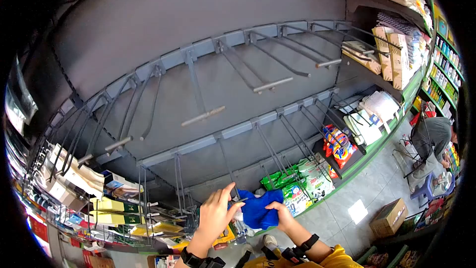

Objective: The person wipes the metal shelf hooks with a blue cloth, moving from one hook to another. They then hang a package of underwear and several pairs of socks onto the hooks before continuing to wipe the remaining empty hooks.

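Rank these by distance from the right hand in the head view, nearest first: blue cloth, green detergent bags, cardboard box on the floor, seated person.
From the right hand:
1. Blue cloth: held in it, just to its left.
2. Green detergent bags: low shelf, just above and right.
3. Cardboard box: on the floor, well to the right.
4. Seated person: farther right and up the aisle, on a stool.

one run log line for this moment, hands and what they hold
scene: shop display hooks | left hand: fingers at hook end | right hand: gripping blue cloth | nearby: detergent bags
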Available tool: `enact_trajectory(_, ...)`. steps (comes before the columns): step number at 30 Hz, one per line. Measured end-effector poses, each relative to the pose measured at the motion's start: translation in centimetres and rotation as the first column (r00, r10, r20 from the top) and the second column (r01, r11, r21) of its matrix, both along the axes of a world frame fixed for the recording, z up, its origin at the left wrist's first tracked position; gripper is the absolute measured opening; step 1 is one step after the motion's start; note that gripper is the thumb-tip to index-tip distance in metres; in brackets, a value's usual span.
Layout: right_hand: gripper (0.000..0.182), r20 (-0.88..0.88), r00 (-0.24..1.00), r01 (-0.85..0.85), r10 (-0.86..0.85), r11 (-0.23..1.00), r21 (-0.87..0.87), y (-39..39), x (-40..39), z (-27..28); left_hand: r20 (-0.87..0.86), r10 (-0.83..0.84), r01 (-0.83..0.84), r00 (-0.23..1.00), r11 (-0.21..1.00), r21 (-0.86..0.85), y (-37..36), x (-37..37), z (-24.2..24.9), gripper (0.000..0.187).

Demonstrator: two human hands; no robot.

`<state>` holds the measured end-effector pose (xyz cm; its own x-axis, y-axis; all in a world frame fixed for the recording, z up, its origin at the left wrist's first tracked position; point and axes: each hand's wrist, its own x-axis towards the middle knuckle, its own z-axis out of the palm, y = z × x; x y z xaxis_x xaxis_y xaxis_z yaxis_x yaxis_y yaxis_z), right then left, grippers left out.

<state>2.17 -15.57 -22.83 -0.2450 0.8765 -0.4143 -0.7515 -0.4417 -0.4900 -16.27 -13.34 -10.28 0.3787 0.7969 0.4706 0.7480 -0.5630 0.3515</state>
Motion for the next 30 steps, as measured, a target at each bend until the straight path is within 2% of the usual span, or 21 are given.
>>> enact_trajectory(3,0.036,-0.021,1.000,-0.016,0.015,0.998,-0.061,-1.0,1.8,-0.1,0.035,0.056,-0.053,0.998,0.994,-0.097,-1.4,-1.1,-0.7,0.036)
enact_trajectory(5,0.037,0.040,0.999,0.001,-0.001,1.000,0.001,-1.8,2.3,0.0,-0.011,0.090,-0.091,0.996,0.980,-0.179,-2.6,-1.8,-1.0,0.028)
enact_trajectory(6,0.040,0.081,0.997,0.002,-0.004,1.000,0.031,-2.2,2.4,1.0,-0.005,0.061,-0.060,0.998,0.951,-0.302,-3.2,-2.2,-1.4,0.029)
enact_trajectory(8,0.042,0.120,0.993,-0.020,0.012,0.998,0.064,-2.8,2.7,1.7,0.019,0.008,0.004,1.000,0.836,-0.548,-4.0,-2.6,-1.7,0.032)
enact_trajectory(10,0.039,0.089,0.995,-0.043,0.039,0.998,0.043,-3.6,2.6,2.3,0.100,-0.043,0.095,0.994,0.788,-0.608,-4.3,-2.5,-3.0,0.032)
enact_trajectory(11,0.036,0.052,0.996,-0.069,0.068,0.997,0.020,-4.3,2.4,2.6,0.178,-0.086,0.183,0.980,0.729,-0.659,-4.6,-2.3,-3.5,0.033)
enact_trajectory(12,0.036,0.075,0.994,-0.081,0.077,0.996,0.041,-4.9,2.1,3.5,0.211,-0.098,0.226,0.973,0.607,-0.762,-4.6,-2.2,-3.5,0.035)
enact_trajectory(13,0.036,0.080,0.994,-0.075,0.071,0.996,0.047,-5.4,1.6,4.2,0.215,-0.105,0.233,0.971,0.610,-0.757,-5.2,-2.1,-4.1,0.035)
enact_trajectory(14,0.036,0.086,0.993,-0.087,0.080,0.993,0.086,-6.0,0.9,4.8,0.499,-0.083,0.452,0.863,0.568,-0.688,-6.0,-2.2,-5.3,0.039)
enact_trajectory(15,0.036,0.092,0.992,-0.101,0.090,0.987,0.127,-6.4,0.1,5.4,0.735,-0.048,0.640,0.677,0.531,-0.555,-6.6,-2.4,-5.8,0.045)
enact_trajectory(16,0.036,0.094,0.992,-0.099,0.087,0.985,0.139,-6.9,-0.9,5.8,0.777,0.067,0.658,0.626,0.489,-0.572,-7.1,-2.9,-6.1,0.048)
enact_trajectory(17,0.035,0.184,0.982,-0.066,0.031,0.980,0.190,-7.4,-2.1,6.2,0.778,0.057,0.659,0.625,0.495,-0.566,-7.7,-3.7,-6.3,0.048)
enact_trajectory(18,0.034,0.267,0.963,-0.037,-0.030,0.969,0.242,-8.0,-3.4,6.5,0.804,0.095,0.623,0.586,0.583,-0.522,-8.4,-4.4,-5.7,0.046)
enact_trajectory(19,0.034,0.266,0.964,-0.037,-0.031,0.968,0.250,-8.5,-4.8,6.8,0.831,0.129,0.575,0.542,0.664,-0.478,-9.0,-5.4,-5.2,0.044)
enact_trajectory(21,0.031,0.314,0.943,0.032,-0.113,0.967,0.253,-9.6,-7.7,7.5,0.824,0.168,0.541,0.541,0.681,-0.494,-10.2,-8.1,-4.7,0.042)
enact_trajectory(23,0.030,0.304,0.951,-0.008,-0.051,0.982,0.191,-10.9,-10.0,8.2,0.797,0.223,0.456,0.562,0.720,-0.523,-11.4,-10.3,-4.5,0.039)
enact_trajectory(25,0.033,0.402,0.915,-0.206,0.047,0.909,0.362,-11.7,-12.3,8.5,0.819,0.211,0.451,0.534,0.748,-0.487,-12.2,-11.7,-4.0,0.034)
enact_trajectory(26,0.036,0.442,0.896,-0.246,0.043,0.877,0.413,-11.9,-13.3,9.1,0.781,0.154,0.401,0.606,0.789,-0.466,-12.5,-12.4,-3.9,0.032)
enact_trajectory(27,0.036,0.448,0.893,-0.254,0.048,0.874,0.414,-12.0,-14.2,9.7,0.731,0.101,0.350,0.675,0.828,-0.438,-12.8,-13.1,-3.8,0.030)
enact_trajectory(29,0.035,0.560,0.828,-0.348,0.021,0.802,0.485,-11.8,-15.4,10.6,0.772,0.093,0.368,0.629,0.839,-0.400,-13.4,-14.0,-3.2,0.028)
enact_trajectory(30,0.034,0.615,0.787,-0.388,0.036,0.805,0.449,-11.6,-15.5,11.3,0.733,0.109,0.306,0.671,0.861,-0.407,-13.4,-14.6,-3.2,0.029)
